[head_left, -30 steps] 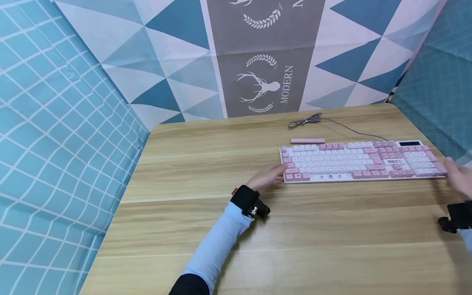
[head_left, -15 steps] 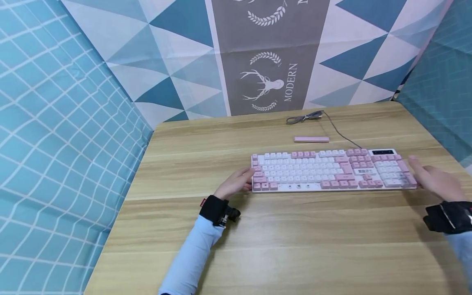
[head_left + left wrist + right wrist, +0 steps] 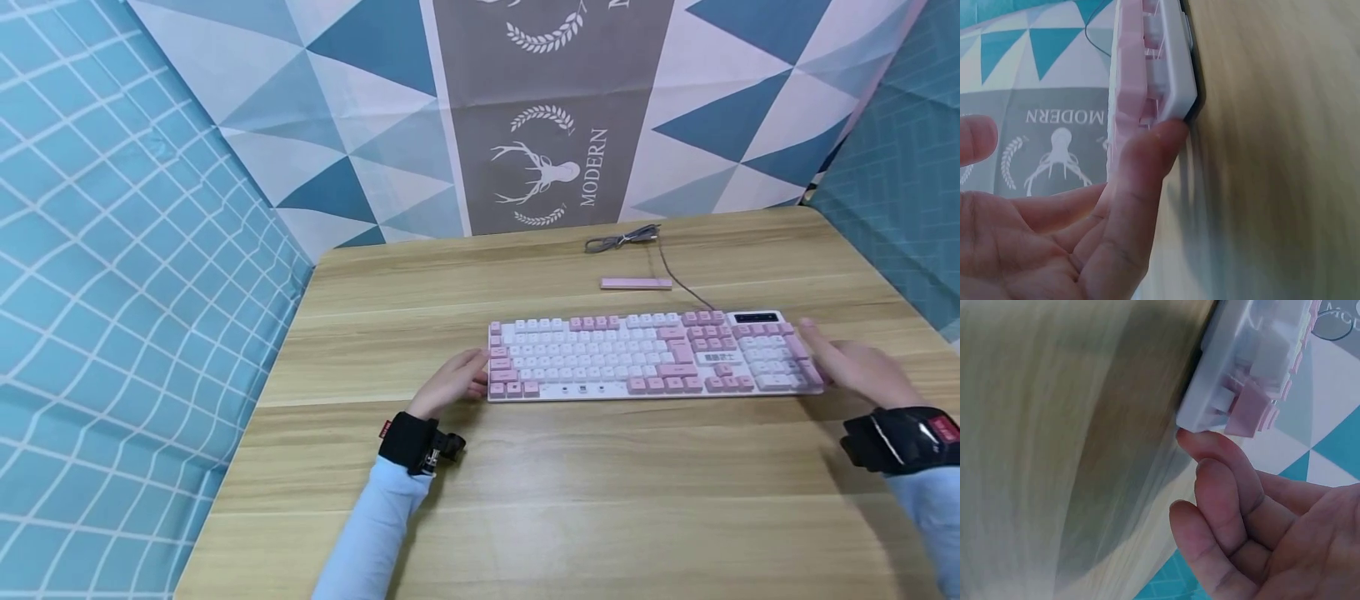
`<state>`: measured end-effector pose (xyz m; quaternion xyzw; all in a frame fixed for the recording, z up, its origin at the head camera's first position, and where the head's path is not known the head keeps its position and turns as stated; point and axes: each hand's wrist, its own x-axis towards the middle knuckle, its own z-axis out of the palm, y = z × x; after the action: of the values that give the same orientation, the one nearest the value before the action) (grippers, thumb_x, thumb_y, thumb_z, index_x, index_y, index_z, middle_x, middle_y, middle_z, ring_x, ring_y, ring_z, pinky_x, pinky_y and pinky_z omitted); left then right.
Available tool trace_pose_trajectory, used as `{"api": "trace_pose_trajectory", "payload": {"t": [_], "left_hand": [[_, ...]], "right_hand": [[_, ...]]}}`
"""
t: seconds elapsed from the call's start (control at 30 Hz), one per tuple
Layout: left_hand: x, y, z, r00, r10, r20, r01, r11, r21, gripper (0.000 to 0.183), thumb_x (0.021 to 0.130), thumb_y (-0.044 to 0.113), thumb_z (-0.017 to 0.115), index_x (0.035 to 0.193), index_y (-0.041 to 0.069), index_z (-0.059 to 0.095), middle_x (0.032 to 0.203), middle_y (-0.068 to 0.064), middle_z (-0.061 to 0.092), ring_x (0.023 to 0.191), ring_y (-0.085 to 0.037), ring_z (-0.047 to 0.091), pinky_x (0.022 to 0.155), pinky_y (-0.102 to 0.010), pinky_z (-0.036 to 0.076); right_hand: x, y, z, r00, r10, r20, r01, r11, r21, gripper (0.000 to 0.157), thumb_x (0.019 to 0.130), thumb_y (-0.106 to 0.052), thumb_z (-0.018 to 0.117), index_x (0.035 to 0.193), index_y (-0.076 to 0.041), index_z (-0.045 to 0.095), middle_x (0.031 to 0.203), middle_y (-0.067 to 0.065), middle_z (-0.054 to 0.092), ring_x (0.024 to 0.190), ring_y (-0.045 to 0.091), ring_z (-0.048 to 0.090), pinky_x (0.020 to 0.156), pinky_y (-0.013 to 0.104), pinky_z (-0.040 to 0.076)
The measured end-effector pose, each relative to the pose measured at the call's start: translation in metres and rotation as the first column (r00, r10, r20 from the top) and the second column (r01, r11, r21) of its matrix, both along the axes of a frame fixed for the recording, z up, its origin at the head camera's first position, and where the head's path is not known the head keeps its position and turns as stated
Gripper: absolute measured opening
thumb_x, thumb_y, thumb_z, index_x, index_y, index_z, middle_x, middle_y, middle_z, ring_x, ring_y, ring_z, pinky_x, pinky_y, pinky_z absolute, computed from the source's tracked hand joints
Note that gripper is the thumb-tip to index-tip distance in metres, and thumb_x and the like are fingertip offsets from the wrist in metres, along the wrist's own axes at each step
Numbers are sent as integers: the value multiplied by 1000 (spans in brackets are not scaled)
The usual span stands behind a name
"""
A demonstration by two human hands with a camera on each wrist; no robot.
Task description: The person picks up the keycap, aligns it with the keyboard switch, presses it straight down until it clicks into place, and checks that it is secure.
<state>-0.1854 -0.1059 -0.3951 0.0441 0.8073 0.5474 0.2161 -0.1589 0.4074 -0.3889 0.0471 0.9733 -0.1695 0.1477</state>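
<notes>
A pink and white keyboard lies lengthwise across the wooden table. At its left end is my left hand; in the left wrist view the fingers touch the end near the corner, while the thumb stands apart from it. My right hand is at the opposite end. The right wrist view shows one fingertip against the white casing's corner, with the other fingers loosely bent below. From the keyboard's back edge a thin cable runs to a tied bundle.
Behind the keyboard lies a narrow pink bar on the table. A patterned cloth hangs at the table's back edge. Blue cloths flank it, a gridded one on the left and a darker one on the right.
The keyboard has moved left and towards the person, with both hands staying at its ends. Its cable now trails back at a steeper angle. The head view has shifted slightly.
</notes>
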Motion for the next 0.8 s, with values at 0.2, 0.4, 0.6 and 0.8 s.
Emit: {"api": "trace_pose_trajectory", "payload": {"t": [0.2,0.4,0.6,0.8], "left_hand": [[6,-15,-2,1000,25,1,-25,1000,-16,57,96,35,29,134,-8,28,108,-31,56,85,-27,59,83,-43,50],[14,-30,-3,998,56,14,-56,998,1,57,96,35,29,135,-7,26,109,-32,55,86,-28,59,81,-41,51],[21,-41,-3,995,98,10,-98,995,15,59,96,35,31,134,-9,26,110,-33,54,87,-29,59,80,-40,52],[25,-47,-5,993,122,10,-122,993,7,58,96,35,31,133,-9,28,110,-32,54,88,-28,59,80,-39,51]], "right_hand": [[-1,-14,2,999,26,34,-26,1000,-1,87,91,-52,6,114,24,39,111,48,40,96,58,41,71,58,42],[-2,-27,4,997,56,61,-55,998,-19,88,91,-54,6,120,26,31,113,47,40,99,57,39,76,63,39],[-4,-40,4,997,71,38,-70,997,-23,88,91,-55,8,119,25,35,103,42,50,91,50,47,71,57,42],[-3,-50,3,997,72,27,-71,997,-14,89,90,-57,10,121,24,33,112,45,44,97,53,43,75,60,41]]}}
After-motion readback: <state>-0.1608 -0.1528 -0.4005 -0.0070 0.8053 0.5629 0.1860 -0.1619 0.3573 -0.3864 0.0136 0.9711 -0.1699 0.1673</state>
